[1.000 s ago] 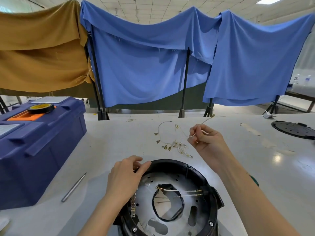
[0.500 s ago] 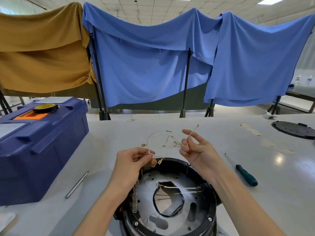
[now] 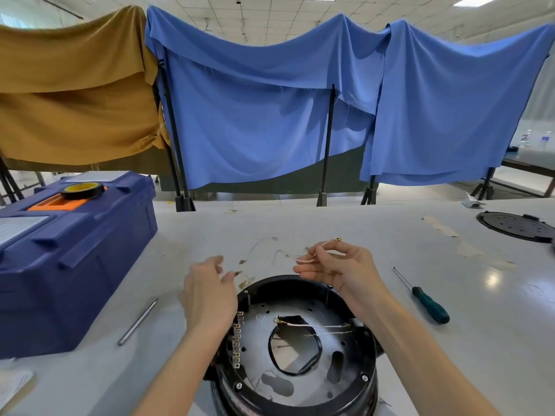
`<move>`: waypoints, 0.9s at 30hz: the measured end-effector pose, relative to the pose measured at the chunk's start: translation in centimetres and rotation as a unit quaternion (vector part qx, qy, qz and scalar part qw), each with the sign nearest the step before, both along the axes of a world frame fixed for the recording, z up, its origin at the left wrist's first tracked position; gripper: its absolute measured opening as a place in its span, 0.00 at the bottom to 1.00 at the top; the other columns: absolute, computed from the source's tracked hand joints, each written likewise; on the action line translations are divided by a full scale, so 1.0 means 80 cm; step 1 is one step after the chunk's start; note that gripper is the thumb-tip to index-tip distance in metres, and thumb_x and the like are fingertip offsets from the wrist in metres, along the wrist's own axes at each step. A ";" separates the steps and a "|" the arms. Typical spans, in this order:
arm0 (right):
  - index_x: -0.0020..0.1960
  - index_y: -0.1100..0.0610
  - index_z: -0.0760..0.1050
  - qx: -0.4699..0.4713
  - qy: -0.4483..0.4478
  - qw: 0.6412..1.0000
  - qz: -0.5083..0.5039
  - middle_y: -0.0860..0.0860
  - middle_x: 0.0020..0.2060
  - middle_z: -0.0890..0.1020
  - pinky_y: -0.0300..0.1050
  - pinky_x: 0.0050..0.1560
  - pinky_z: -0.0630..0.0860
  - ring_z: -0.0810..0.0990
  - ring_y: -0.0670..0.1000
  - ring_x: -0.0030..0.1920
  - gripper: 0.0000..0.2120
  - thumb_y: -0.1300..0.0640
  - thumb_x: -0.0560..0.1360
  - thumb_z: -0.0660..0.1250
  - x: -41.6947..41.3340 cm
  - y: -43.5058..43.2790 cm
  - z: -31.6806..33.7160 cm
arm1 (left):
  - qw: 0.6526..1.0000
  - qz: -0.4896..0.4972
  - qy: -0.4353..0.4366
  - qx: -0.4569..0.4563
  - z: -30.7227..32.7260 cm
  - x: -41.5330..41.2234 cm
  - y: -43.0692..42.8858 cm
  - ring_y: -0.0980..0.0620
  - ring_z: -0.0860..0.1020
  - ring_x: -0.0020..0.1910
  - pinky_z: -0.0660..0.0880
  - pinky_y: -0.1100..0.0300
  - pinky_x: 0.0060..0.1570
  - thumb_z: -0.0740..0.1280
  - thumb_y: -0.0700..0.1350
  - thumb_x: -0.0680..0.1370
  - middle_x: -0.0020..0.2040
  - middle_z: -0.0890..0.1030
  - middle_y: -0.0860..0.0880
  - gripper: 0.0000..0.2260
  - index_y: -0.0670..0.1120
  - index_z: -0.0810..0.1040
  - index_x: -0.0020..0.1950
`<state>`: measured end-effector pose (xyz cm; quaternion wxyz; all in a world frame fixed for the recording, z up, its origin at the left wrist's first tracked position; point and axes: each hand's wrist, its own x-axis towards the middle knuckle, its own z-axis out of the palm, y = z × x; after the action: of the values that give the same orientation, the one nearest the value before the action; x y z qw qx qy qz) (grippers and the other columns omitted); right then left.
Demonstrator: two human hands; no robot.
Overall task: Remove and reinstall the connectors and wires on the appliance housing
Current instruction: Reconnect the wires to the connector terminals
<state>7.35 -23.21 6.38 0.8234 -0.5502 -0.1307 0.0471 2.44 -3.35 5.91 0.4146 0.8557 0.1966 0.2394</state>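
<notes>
Appliance housing (image 3: 300, 279) sits at 6 o'clock, open side up, close to me on the table (image 3: 330, 223). Two thin wires (image 3: 318, 326) are already strung across its centre hole toward the 3 o'clock rim, and a terminal strip (image 3: 237, 340) runs along the 9 o'clock wall. My right hand (image 3: 342, 271), above the rim at abt 1 o'clock, pinches a white wire (image 3: 302, 261) btwn thumb and fingertips, with its brass terminal (image 3: 338, 239) sticking out past them toward 12. My left hand (image 3: 210, 292) is at abt 10 o'clock of the housing, fingers loosely spread, gripping nothing I can make out. The rest of the wire bundle (image 3: 242, 262) hangs btwn the hands, too blurred to tell if it touches the left fingertips. Handling, as I judge it: wires are very light, limp and tangle-prone, so they won't hold a shape. Best to pinch right behind the terminal, on the crimp or insulation, not mid-strand, and push straight on. The small tabs likely bend or pull off if yanked by the wire. Screwdriver (image 3: 426, 304) lies at 3 o'clock of the housing, a metal rod (image 3: 137, 322) at 9, and the blue toolbox (image 3: 75, 265) beyond it at 9–10.
</notes>
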 end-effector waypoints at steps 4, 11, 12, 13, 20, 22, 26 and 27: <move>0.45 0.68 0.78 -0.025 -0.010 0.999 0.020 0.68 0.41 0.83 0.47 0.40 0.83 0.85 0.66 0.42 0.06 0.68 0.78 0.63 -0.008 0.007 0.002 | 0.976 -0.050 -0.186 0.104 0.020 -0.013 -0.030 0.51 0.76 0.50 0.61 0.63 0.54 0.63 0.34 0.78 0.52 0.74 0.52 0.14 0.47 0.79 0.59; 0.48 0.70 0.80 -0.066 -0.071 0.995 0.019 0.68 0.41 0.83 0.47 0.41 0.82 0.85 0.62 0.41 0.05 0.72 0.73 0.68 -0.020 0.016 0.003 | 0.943 -0.265 -0.198 0.048 0.029 -0.008 -0.070 0.49 0.76 0.51 0.74 0.61 0.52 0.71 0.44 0.75 0.48 0.77 0.57 0.09 0.55 0.84 0.53; 0.48 0.70 0.81 -0.069 -0.079 0.994 0.015 0.68 0.41 0.83 0.46 0.40 0.82 0.85 0.61 0.41 0.06 0.73 0.73 0.67 -0.021 0.016 0.002 | 0.940 -0.272 -0.203 0.043 0.027 -0.007 -0.072 0.49 0.77 0.50 0.76 0.56 0.51 0.72 0.43 0.74 0.48 0.77 0.56 0.09 0.55 0.84 0.51; 0.48 0.70 0.81 -0.074 -0.086 0.994 0.014 0.68 0.41 0.83 0.45 0.40 0.81 0.85 0.61 0.41 0.06 0.74 0.73 0.66 -0.021 0.015 0.003 | 0.940 -0.263 -0.212 0.053 0.025 -0.006 -0.073 0.49 0.77 0.49 0.76 0.54 0.50 0.73 0.42 0.74 0.47 0.77 0.56 0.09 0.54 0.85 0.50; 0.46 0.71 0.81 -0.107 -0.108 0.988 0.030 0.65 0.38 0.84 0.44 0.40 0.81 0.85 0.59 0.39 0.05 0.73 0.74 0.66 -0.022 0.011 0.001 | 0.934 -0.229 -0.245 0.120 0.027 0.004 -0.083 0.48 0.77 0.45 0.73 0.58 0.46 0.71 0.39 0.75 0.43 0.80 0.54 0.03 0.46 0.84 0.43; 0.47 0.69 0.82 -0.128 -0.108 0.986 0.022 0.64 0.38 0.84 0.46 0.42 0.83 0.85 0.60 0.39 0.06 0.72 0.75 0.66 -0.018 0.003 0.001 | 0.924 -0.231 -0.271 0.140 0.030 0.003 -0.081 0.49 0.78 0.43 0.75 0.55 0.43 0.69 0.39 0.75 0.41 0.81 0.52 0.04 0.45 0.83 0.43; 0.45 0.66 0.82 -0.143 -0.096 0.977 -0.125 0.60 0.35 0.85 0.44 0.41 0.82 0.85 0.55 0.35 0.05 0.68 0.75 0.68 0.003 -0.030 -0.003 | 0.918 -0.286 -0.234 0.143 0.026 0.001 -0.076 0.49 0.79 0.37 0.76 0.49 0.41 0.69 0.40 0.77 0.40 0.81 0.51 0.04 0.44 0.84 0.46; 0.45 0.64 0.83 -0.152 -0.090 0.972 -0.157 0.58 0.35 0.85 0.44 0.42 0.82 0.85 0.54 0.37 0.04 0.67 0.75 0.68 0.008 -0.040 -0.007 | 0.919 -0.315 -0.192 0.136 0.022 0.001 -0.077 0.50 0.79 0.38 0.76 0.49 0.43 0.68 0.41 0.77 0.41 0.80 0.52 0.05 0.45 0.84 0.48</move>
<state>7.97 -26.38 5.85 0.7118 -0.6848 -0.1078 -0.1133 2.54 -9.55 7.67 0.3777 0.8591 -0.2007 0.2811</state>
